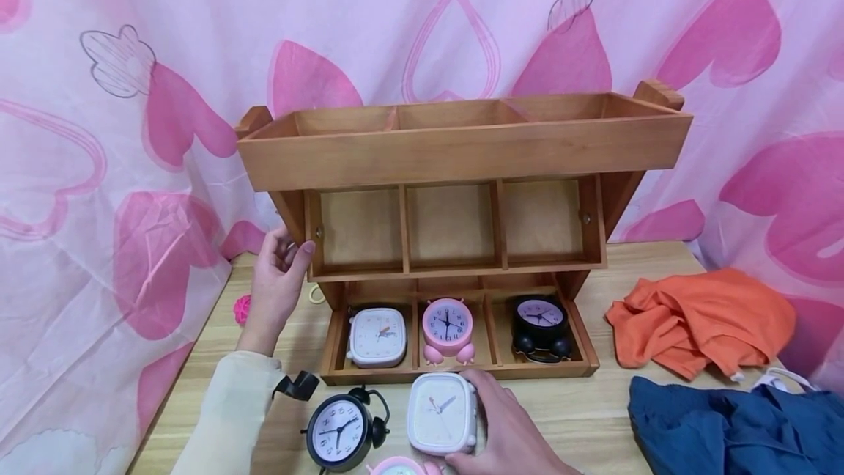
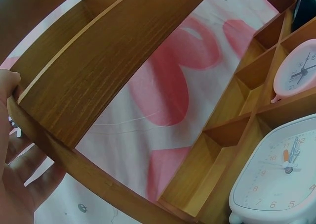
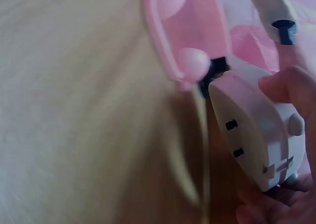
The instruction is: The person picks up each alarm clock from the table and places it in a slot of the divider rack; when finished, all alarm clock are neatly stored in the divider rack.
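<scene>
Two hands at a wooden organizer (image 1: 461, 149) with clocks.

Low centre in the head view, the right hand (image 1: 511, 427) curls its fingers round a white square clock (image 1: 440, 413) on the table (image 1: 593, 416); at middle left, the left hand (image 1: 277, 288) grips the organizer's side, thumb on its edge.

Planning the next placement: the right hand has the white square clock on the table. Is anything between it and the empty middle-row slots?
Nothing visible. The white clock in the right hand sits before the shelf; the middle slots are open-fronted and empty.
</scene>
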A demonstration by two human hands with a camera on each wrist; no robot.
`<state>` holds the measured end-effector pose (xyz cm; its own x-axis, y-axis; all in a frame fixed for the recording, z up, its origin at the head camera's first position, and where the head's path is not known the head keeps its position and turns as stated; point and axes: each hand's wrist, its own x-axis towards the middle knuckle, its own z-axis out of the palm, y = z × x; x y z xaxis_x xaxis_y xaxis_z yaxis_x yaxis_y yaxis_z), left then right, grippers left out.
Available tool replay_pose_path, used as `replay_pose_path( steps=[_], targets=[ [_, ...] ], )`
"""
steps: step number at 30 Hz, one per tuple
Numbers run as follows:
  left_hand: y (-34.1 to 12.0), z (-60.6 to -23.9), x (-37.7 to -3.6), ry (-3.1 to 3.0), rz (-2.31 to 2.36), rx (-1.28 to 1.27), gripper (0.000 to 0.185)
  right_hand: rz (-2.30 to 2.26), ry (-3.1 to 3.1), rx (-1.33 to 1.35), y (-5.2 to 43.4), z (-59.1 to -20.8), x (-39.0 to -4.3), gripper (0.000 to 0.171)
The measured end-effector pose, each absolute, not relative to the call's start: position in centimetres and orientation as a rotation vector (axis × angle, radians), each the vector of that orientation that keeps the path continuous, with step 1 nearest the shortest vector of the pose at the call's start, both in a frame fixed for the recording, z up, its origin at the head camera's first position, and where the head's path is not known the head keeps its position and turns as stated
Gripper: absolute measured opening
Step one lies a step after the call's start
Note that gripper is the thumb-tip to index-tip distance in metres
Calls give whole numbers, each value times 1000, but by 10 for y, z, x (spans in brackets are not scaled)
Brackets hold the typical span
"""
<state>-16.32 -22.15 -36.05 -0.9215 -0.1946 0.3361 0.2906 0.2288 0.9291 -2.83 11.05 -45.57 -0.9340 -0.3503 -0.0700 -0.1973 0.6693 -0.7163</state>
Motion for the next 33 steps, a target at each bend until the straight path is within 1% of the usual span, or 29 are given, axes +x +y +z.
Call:
replay_pose_path(
  steps=[3,6,10,12,14,17,20,22,27,33],
  targets=[
    [-221,-360,-163,-2125,-1740,-96,40,-1208,2697,-403,119,-436,-24,100],
    [-221,-360,-163,-2124,-1734,-97,39,-1323,2827,-456,132,-412,-25,105],
    [-221,-361,-163,-2127,-1718,-98,37,-1542,3087,-632,156,-379,-46,111],
    [-221,-361,-163,-2128,-1713,-100,37,-1655,3164,-666,169,-362,-61,111],
    [-222,-361,-163,-2127,-1712,-104,37,-1748,3209,-629,180,-347,-75,110],
    [-221,-361,-163,-2128,-1716,-101,38,-1788,3270,-441,194,-333,-93,106],
    [-221,-361,-162,-2127,-1724,-99,39,-1761,3339,-241,204,-330,-110,102],
    [-221,-361,-162,-2124,-1729,-98,39,-1737,3389,-192,209,-333,-121,99],
    [-222,-361,-162,-2135,-1728,-93,39,-1638,3512,-259,209,-344,-137,92],
    [-222,-361,-162,-2140,-1734,-96,38,-1402,3602,-223,202,-347,-141,91]
  ],
)
